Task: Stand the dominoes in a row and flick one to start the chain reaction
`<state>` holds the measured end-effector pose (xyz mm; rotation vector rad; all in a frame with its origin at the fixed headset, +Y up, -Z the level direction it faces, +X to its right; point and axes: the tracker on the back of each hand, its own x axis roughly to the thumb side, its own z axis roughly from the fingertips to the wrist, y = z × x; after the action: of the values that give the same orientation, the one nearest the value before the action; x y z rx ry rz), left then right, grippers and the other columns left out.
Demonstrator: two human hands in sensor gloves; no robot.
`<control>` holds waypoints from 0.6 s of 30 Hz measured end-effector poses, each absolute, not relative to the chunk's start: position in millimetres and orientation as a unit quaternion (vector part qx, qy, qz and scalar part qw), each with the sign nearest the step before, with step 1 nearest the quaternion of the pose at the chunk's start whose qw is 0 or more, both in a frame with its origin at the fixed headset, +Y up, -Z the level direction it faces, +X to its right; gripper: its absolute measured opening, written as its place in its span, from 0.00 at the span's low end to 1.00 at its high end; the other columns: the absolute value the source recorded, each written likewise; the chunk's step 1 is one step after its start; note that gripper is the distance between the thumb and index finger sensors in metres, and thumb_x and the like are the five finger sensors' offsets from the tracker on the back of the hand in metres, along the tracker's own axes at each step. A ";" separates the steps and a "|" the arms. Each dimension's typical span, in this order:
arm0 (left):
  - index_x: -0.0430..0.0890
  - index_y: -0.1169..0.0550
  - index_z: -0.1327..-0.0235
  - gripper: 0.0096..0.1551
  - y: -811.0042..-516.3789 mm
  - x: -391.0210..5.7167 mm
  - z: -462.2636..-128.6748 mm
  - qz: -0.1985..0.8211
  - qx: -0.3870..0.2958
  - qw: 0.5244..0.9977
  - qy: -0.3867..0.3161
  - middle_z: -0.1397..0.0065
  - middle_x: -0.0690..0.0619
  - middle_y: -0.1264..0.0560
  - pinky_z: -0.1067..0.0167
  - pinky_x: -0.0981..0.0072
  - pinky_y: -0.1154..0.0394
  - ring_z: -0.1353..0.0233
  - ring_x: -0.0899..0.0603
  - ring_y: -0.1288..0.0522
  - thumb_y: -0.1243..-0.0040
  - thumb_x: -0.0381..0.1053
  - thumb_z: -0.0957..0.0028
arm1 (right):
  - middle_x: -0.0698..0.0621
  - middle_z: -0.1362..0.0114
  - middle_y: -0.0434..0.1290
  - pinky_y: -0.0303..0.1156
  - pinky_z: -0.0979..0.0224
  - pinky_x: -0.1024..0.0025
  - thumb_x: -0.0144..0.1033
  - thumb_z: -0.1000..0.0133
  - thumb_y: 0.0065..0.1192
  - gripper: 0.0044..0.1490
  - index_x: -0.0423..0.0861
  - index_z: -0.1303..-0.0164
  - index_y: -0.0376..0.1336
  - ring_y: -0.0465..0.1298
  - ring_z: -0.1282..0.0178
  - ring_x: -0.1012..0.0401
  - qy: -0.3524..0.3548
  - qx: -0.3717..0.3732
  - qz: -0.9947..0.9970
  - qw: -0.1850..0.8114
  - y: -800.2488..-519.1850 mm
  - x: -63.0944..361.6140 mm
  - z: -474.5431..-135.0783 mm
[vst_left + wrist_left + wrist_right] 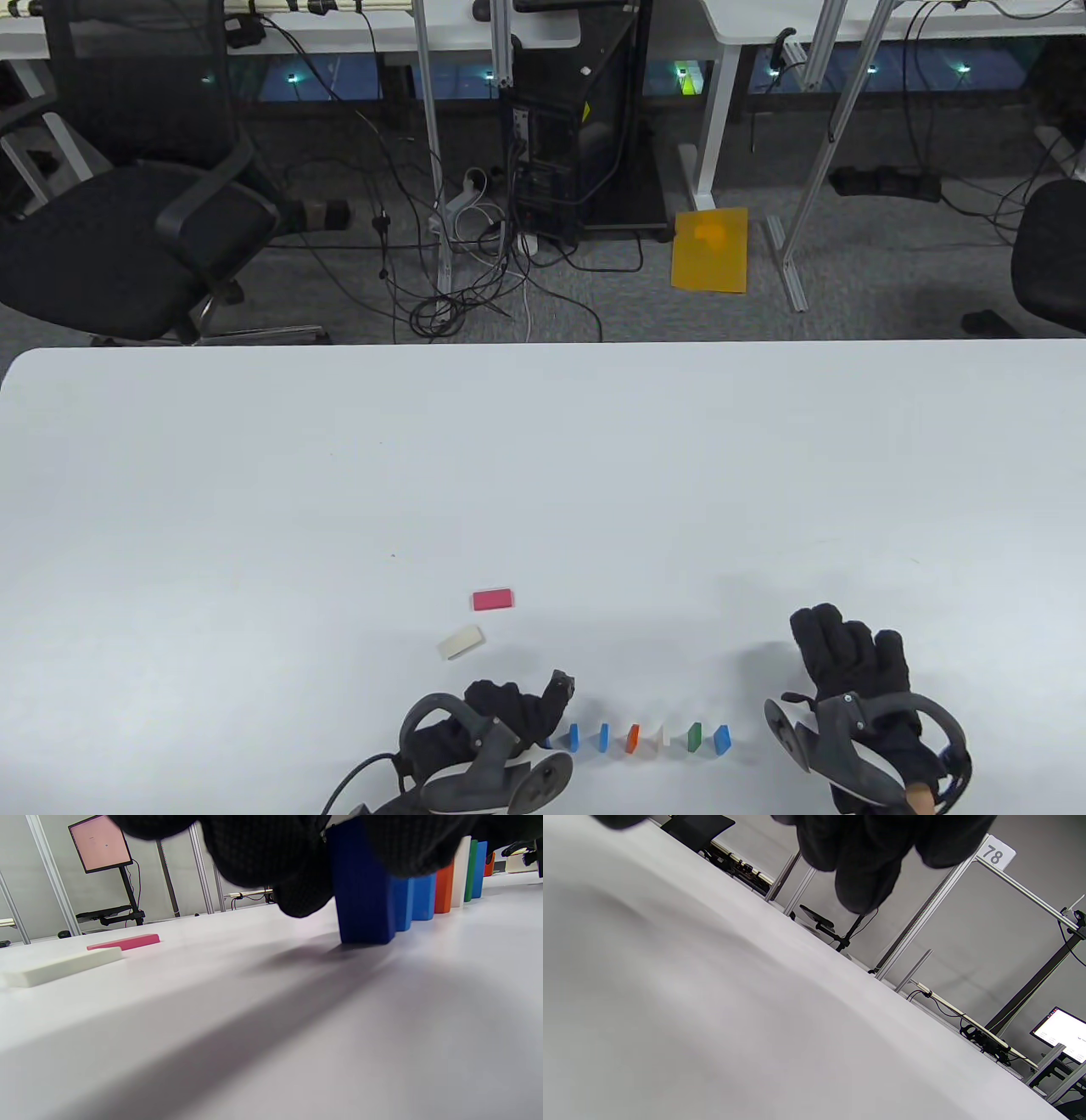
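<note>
Left hand setting a domino at the row's end.

Left hand [501,722] pinches a dark blue domino [360,895] upright, just left of the standing row [649,738]; right hand [853,671] rests flat, fingers relaxed, right of the row. Pink domino [493,600] and white domino [460,642] lie flat beyond. Risk: a nudge on release topples the row early.

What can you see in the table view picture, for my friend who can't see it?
A row of small coloured dominoes stands near the front edge of a white table, with the left hand at its left end and the right hand off to its right. A pink domino and a cream domino lie flat behind the row.
</note>
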<state>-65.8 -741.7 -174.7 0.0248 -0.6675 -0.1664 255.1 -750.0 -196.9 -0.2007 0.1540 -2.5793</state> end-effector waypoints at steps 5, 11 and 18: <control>0.48 0.32 0.27 0.49 -742.3 -65.4 -174.5 -0.083 0.014 0.941 -0.329 0.42 0.65 0.18 0.55 0.66 0.22 0.57 0.59 0.18 0.40 0.66 0.64 | 0.37 0.17 0.51 0.59 0.26 0.37 0.59 0.61 0.47 0.63 0.37 0.22 0.37 0.69 0.23 0.43 0.056 -0.075 -0.958 0.272 -750.2 255.1 -197.0; 0.48 0.33 0.27 0.50 -742.1 -64.8 -173.3 -0.101 0.015 0.939 -0.328 0.41 0.65 0.18 0.54 0.66 0.22 0.56 0.59 0.18 0.40 0.66 0.64 | 0.37 0.17 0.52 0.59 0.26 0.37 0.59 0.61 0.47 0.63 0.37 0.22 0.37 0.69 0.23 0.43 0.054 -0.076 -0.958 0.272 -750.2 255.1 -197.2; 0.48 0.33 0.26 0.50 -742.1 -64.7 -172.5 -0.102 0.018 0.939 -0.327 0.41 0.64 0.18 0.54 0.66 0.22 0.56 0.59 0.18 0.41 0.67 0.64 | 0.37 0.17 0.52 0.59 0.26 0.37 0.59 0.61 0.47 0.63 0.37 0.22 0.37 0.69 0.23 0.43 0.053 -0.077 -0.958 0.273 -750.6 254.8 -197.0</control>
<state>-64.7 -742.1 -172.5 0.0366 -0.6682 -0.2072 254.8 -750.6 -197.0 -0.2061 0.1423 -2.5769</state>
